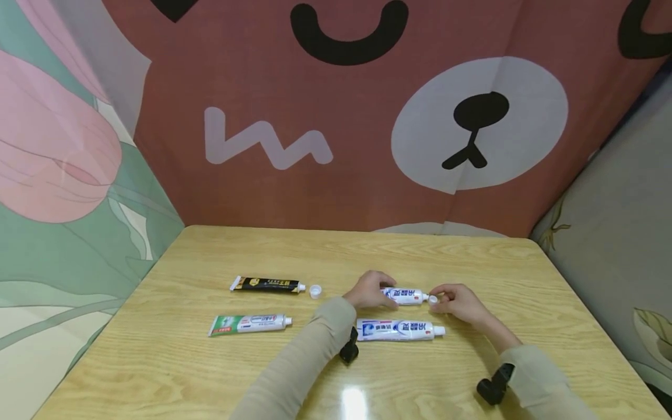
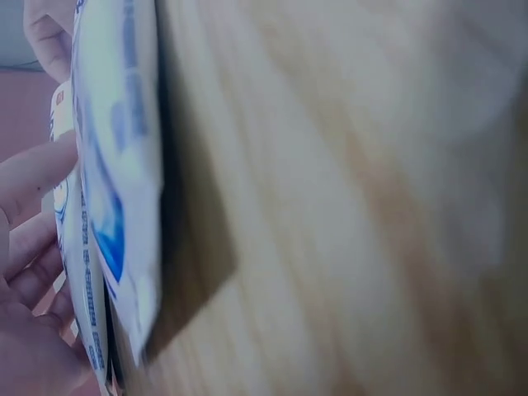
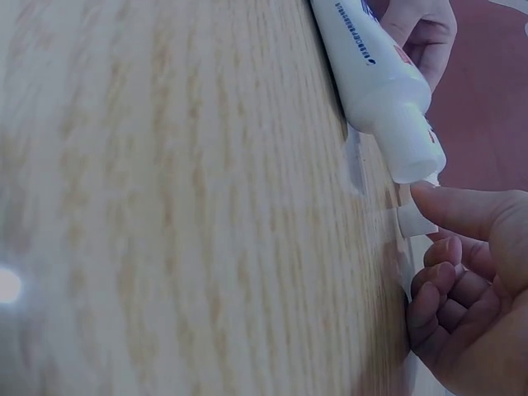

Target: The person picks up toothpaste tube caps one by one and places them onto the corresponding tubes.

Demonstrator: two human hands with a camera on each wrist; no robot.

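Observation:
On the right half of the table, my left hand (image 1: 369, 291) holds a white-and-blue toothpaste tube (image 1: 408, 296) by its tail end, thumb on the near side and fingers over the far side. The tube's nozzle points right. There my right hand (image 1: 459, 300) pinches a small white cap (image 1: 433, 300) right at the nozzle; in the right wrist view the cap (image 3: 415, 221) sits by the thumb tip, with the other fingers curled below. A second white-and-blue toothpaste tube (image 1: 396, 331) lies nearer, parallel, with a white cap end; it partly hides the held tube in the left wrist view.
To the left lie a black toothpaste tube (image 1: 268, 284), with a loose white cap (image 1: 315, 291) beside its nozzle, and a green-and-silver toothpaste tube (image 1: 251, 324). The wooden table (image 1: 173, 373) meets a printed curtain (image 1: 362, 198) at the back.

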